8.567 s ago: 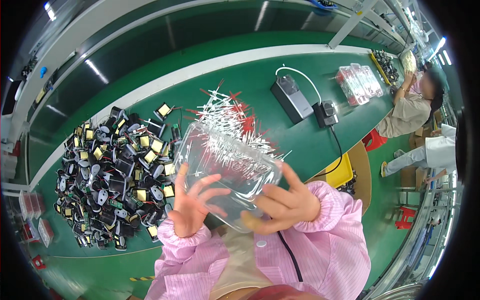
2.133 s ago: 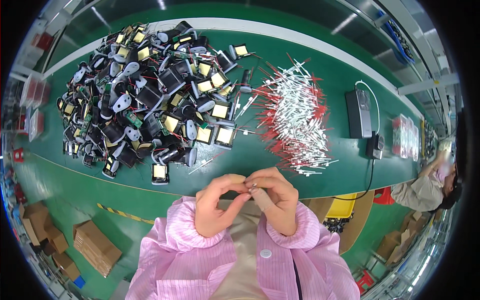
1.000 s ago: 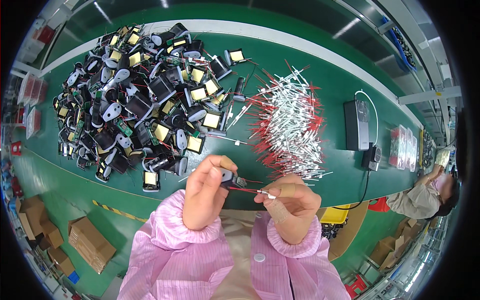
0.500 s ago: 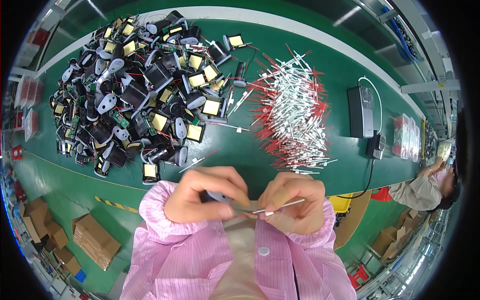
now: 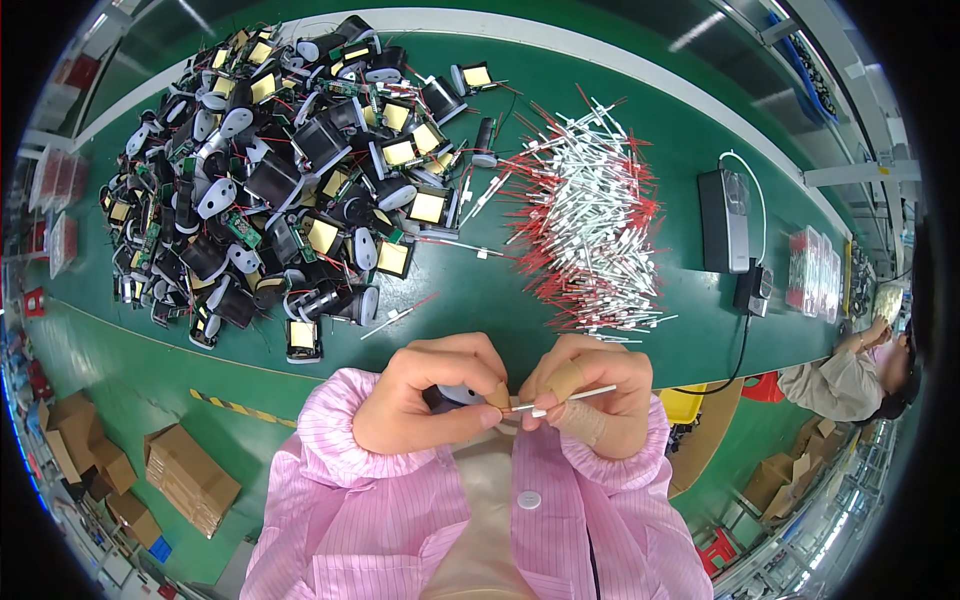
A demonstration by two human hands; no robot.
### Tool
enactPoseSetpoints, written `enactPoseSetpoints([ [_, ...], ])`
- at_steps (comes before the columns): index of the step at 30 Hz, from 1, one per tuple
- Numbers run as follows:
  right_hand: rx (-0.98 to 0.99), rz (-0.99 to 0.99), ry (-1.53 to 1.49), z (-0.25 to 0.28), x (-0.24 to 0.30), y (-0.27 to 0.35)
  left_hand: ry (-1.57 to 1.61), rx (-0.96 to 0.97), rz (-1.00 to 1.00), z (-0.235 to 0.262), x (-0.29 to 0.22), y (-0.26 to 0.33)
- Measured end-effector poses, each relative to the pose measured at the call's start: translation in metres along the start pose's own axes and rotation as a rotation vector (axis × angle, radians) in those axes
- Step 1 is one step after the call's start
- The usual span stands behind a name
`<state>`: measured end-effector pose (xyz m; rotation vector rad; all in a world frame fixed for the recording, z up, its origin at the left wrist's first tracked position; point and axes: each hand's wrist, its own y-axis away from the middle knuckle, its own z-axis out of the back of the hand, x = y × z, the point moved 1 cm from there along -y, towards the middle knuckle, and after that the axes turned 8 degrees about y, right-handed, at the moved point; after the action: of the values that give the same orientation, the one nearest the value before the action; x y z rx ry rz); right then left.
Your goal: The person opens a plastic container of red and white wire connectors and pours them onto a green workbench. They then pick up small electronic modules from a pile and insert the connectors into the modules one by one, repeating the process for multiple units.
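In front of my chest, both hands meet above the table's near edge. My left hand (image 5: 425, 400) is closed round a black housing with a grey end piece (image 5: 458, 394), mostly hidden in the palm. Its thumb and forefinger pinch at thin wire ends next to the right fingertips. My right hand (image 5: 605, 400), with tan tape on a finger and the thumb, is closed on a thin white wire lead (image 5: 592, 393) with a small white connector. Where the wire ends meet, the fingertips hide the detail.
On the left of the green table (image 5: 455, 300) lies a big heap of black and grey housings (image 5: 275, 185) with circuit boards. A pile of white and red wire leads (image 5: 590, 220) lies mid-right. Beyond it are a black power unit (image 5: 725, 220) and clear boxes (image 5: 812, 272). A person (image 5: 835, 380) sits far right.
My left hand has shifted right toward the right hand, and its thumb and forefinger have closed to a pinch at the wire ends. My right hand stays almost in place with the lead.
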<state>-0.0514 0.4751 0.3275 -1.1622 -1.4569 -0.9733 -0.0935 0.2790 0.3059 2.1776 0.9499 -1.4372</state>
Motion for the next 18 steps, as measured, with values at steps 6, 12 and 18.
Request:
enactPoseSetpoints([
  [6, -0.183, 0.006, -0.287, -0.015, 0.001, -0.003, -0.001, -0.115, -0.035, 0.000, 0.003, 0.003],
  [12, -0.102, -0.055, 0.156, -0.014, 0.000, -0.003, -0.153, -0.199, -0.131, -0.008, 0.001, 0.005],
  [18, -0.113, -0.002, 0.346, -0.015, 0.000, -0.003, -0.220, -0.202, -0.149, -0.005, 0.004, 0.006],
])
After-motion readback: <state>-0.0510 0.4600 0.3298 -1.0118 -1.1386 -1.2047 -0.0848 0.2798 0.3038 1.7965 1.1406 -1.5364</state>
